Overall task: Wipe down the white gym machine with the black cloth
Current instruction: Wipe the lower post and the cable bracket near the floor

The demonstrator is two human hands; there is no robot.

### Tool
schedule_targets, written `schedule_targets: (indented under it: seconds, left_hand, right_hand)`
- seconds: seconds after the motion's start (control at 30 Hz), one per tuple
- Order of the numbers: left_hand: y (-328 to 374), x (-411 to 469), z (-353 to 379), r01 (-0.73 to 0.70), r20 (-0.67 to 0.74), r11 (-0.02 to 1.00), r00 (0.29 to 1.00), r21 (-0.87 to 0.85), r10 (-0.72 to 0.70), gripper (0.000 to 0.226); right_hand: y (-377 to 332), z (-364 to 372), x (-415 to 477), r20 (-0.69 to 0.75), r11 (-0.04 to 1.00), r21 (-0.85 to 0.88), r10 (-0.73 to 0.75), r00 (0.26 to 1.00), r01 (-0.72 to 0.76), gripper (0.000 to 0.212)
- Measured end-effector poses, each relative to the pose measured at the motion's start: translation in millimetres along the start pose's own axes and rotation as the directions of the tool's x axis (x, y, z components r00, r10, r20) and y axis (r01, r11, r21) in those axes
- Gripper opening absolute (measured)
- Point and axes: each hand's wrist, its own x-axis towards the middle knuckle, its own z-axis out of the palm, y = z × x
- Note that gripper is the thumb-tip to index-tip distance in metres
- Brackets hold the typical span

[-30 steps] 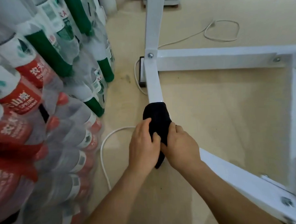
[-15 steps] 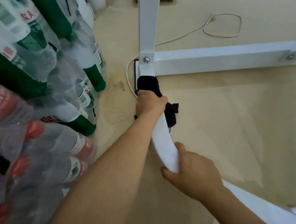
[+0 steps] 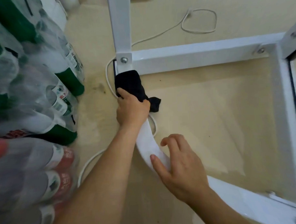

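Note:
The white gym machine's frame (image 3: 192,55) lies low over the beige floor, with a bolted corner joint at top centre. My left hand (image 3: 131,109) grips the black cloth (image 3: 130,84), wrapped over the left bar just below that joint; a loose end of the cloth hangs to the right. Lower down the same bar, my right hand (image 3: 179,166) rests on the white bar (image 3: 147,145), thumb on its left side, fingers loosely lifted over its right side.
Shrink-wrapped packs of water bottles (image 3: 34,99) are stacked along the left, close to the bar. A white cable (image 3: 197,19) loops on the floor behind the frame, and another cable (image 3: 88,164) runs under the bar near my left arm.
My left hand slid the cloth up the bar towards the corner joint. My right hand let go of the cloth, stayed lower on the bar, and its fingers have now lifted.

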Motion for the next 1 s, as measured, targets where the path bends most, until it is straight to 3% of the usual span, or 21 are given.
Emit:
schedule_targets:
  seconds: [0.03,0.1,0.2,0.3,0.47,0.53,0.6,0.7,0.9,1.0]
  left_hand:
    - [-8.0,-20.3,2.1,-0.007,0.003,1.000,1.000,-0.019,0.007,0.092]
    - [-22.5,-58.6,6.0,-0.005,-0.004,0.997,1.000,-0.073,0.005,0.092]
    - [-40.2,-117.0,8.4,-0.003,0.021,0.990,1.000,-0.143,0.006,0.092]
    - [-41.5,-136.6,5.8,0.059,0.078,0.974,0.996,-0.217,-0.043,0.084]
    - [-18.4,-63.7,-4.9,0.134,0.145,0.988,0.982,-0.074,-0.122,0.068]
    - [-6.5,-32.6,-8.8,0.135,0.146,0.990,0.981,-0.050,-0.126,0.070]
    - [5.5,-2.5,-10.1,0.143,0.123,0.989,0.983,-0.043,-0.137,0.077]
    - [20.4,36.4,-8.9,0.145,0.081,0.989,0.986,-0.005,-0.144,0.083]
    - [33.7,78.4,-10.3,0.138,0.014,0.989,0.990,-0.058,-0.138,0.077]
    - [34.7,83.0,-12.5,0.122,0.004,0.988,0.993,-0.092,-0.122,0.073]
  right_hand:
    - [1.4,0.6,-1.0,-0.103,0.993,0.116,0.033,0.994,-0.021,0.039]
    - [4.1,0.7,-2.8,-0.157,0.973,0.228,0.056,0.986,-0.019,0.046]
    - [2.7,-3.1,-2.7,-0.059,0.972,0.234,0.023,0.998,-0.009,0.061]
    - [0.6,-5.5,-5.6,0.076,0.981,0.191,0.014,0.997,-0.028,0.061]
    - [3.6,0.8,-4.7,0.144,0.999,-0.018,0.052,0.988,-0.050,0.067]
    - [2.7,3.1,-2.6,0.132,0.994,-0.104,0.055,0.990,-0.042,0.055]
    - [1.8,4.1,-1.7,0.104,0.992,-0.122,0.056,0.993,-0.043,0.047]
    - [0.2,3.0,-3.0,0.132,0.992,-0.110,0.071,0.989,-0.057,0.056]
    - [1.8,1.1,-4.3,0.200,0.980,-0.175,0.128,0.971,-0.093,0.045]
    - [2.7,4.8,-1.2,0.104,0.985,-0.160,0.084,0.991,-0.067,0.041]
